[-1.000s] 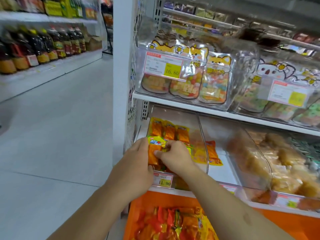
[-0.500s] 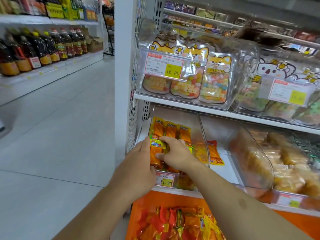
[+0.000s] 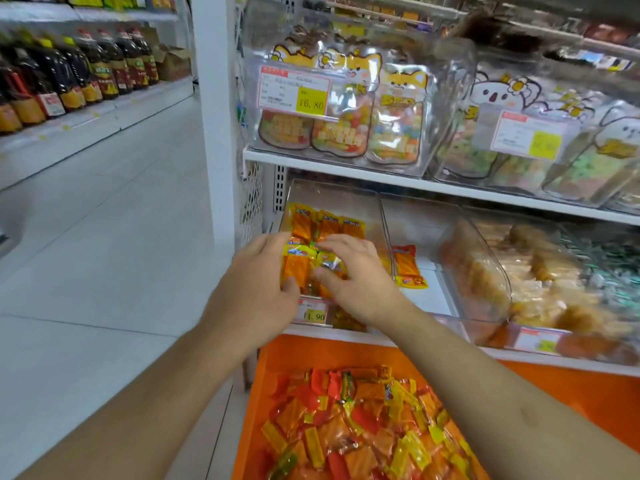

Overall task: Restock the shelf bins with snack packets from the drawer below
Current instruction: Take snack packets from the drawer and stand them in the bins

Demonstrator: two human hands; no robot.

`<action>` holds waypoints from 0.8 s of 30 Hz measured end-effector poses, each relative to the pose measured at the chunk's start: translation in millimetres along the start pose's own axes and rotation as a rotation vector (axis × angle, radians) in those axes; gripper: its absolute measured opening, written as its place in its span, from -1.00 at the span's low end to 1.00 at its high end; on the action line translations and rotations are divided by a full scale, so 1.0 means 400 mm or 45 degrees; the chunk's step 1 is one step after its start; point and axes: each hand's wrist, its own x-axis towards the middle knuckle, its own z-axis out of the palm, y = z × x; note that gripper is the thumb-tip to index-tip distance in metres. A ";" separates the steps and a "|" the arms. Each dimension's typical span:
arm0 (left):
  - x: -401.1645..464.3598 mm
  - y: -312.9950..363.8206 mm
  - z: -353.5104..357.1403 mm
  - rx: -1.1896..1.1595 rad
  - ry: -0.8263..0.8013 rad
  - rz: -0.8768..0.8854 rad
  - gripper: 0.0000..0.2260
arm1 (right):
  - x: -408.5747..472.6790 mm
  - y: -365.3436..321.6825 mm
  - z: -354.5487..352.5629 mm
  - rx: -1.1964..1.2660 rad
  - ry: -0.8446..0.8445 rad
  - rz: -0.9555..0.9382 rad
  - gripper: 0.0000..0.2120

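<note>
At the far left edge of the lower shelf, the left hand [image 3: 254,289] cups the outer side of a clear plastic shelf bin [image 3: 349,202], fingers curled over the top of an orange snack packet with a yellow-and-blue header [image 3: 298,268] and thumb low against its front. It grasps that packet upright, probably to square it against the bin's left wall. Just behind stands a back row of similar orange packets [image 3: 325,225], also upright with their headers facing out, which suggests the front row is being faced the same way.

The right hand [image 3: 356,275], touching the neighbouring packet, spreads loosely bent fingers over the tops of the front row with its thumb at their front; whether it pinches one or merely presses them level I cannot tell. A small price tag reading 1.90 [image 3: 313,315] sits on the bin's front edge, below both hands.

Right of the bin, a single loose orange packet [image 3: 408,268] lies flat on the white shelf board [image 3: 429,292], outside any bin. Further right, another clear bin [image 3: 485,271] holds pale brown wrapped snacks.

Below the shelf's front edge, the open orange drawer [image 3: 287,351] holds a jumbled heap of mixed red, yellow and orange packets [image 3: 363,427], so plenty of restocking appears to remain.
</note>
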 end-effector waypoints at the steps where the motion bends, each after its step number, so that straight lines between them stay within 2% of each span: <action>1: -0.017 0.016 -0.003 -0.005 0.005 0.036 -0.49 | -0.038 0.004 -0.018 0.022 0.030 -0.067 -0.61; 3: -0.055 0.048 0.000 -0.030 -0.048 0.116 -0.55 | -0.123 0.021 -0.047 0.087 0.065 -0.150 -0.71; 6: -0.114 0.086 0.042 -0.094 -0.205 0.180 -0.66 | -0.252 0.073 -0.067 0.176 0.015 -0.078 -0.80; 10: -0.192 0.108 0.160 -0.037 -0.453 0.173 -0.71 | -0.411 0.209 -0.035 0.141 -0.104 0.182 -0.87; 13: -0.259 0.079 0.280 0.038 -0.667 0.129 -0.70 | -0.495 0.322 0.012 0.013 -0.301 0.444 -0.92; 16: -0.318 0.025 0.398 0.145 -0.898 0.080 -0.68 | -0.547 0.419 0.067 -0.013 -0.451 0.612 -0.87; 18: -0.336 -0.012 0.469 0.177 -0.990 0.026 -0.66 | -0.555 0.467 0.106 -0.047 -0.509 0.649 -0.72; 21: -0.328 -0.051 0.565 0.153 -0.980 -0.068 -0.60 | -0.530 0.512 0.179 -0.028 -0.576 0.649 -0.47; 24: -0.305 -0.070 0.646 0.086 -0.974 -0.141 -0.52 | -0.475 0.555 0.276 -0.036 -0.571 0.554 -0.48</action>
